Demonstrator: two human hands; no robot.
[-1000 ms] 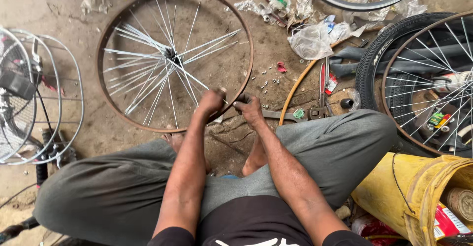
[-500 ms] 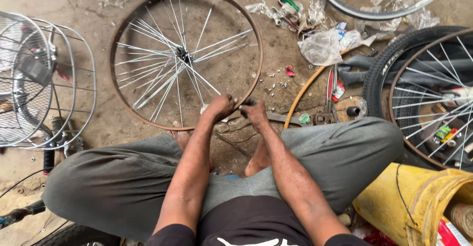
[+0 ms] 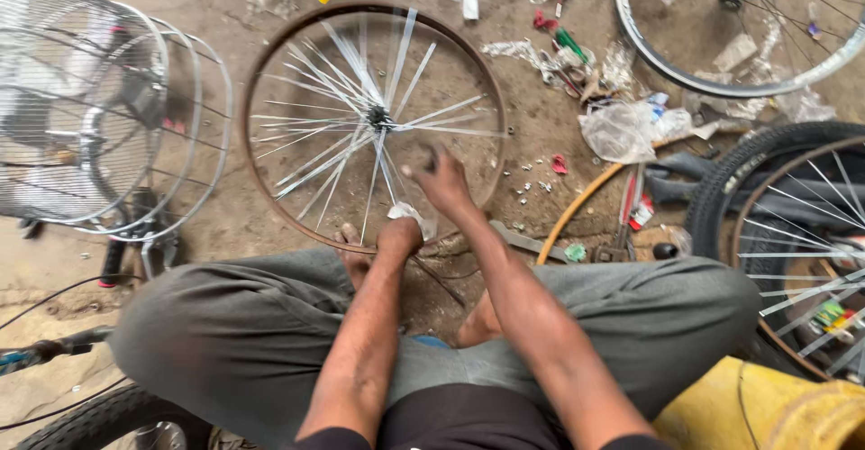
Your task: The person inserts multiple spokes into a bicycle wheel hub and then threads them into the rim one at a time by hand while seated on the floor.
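The bare wheel rim [image 3: 270, 81] lies flat on the dirt floor [image 3: 225, 0] in front of the seated person, its spokes [image 3: 333, 157] loose and splayed unevenly from the hub [image 3: 378, 118]. Pulling on them carelessly could, I judge, bend one or nudge the small metal bits [image 3: 532, 180] just beside the rim into the litter. The left hand [image 3: 399, 236] is closed at the near edge of the rim, seemingly pinching a pale scrap, though what it is I cannot tell. The right hand [image 3: 441, 178] is raised above the spokes, wrist lifted, fingers [image 3: 416, 169] half curled; motion blur hides whether they hold anything.
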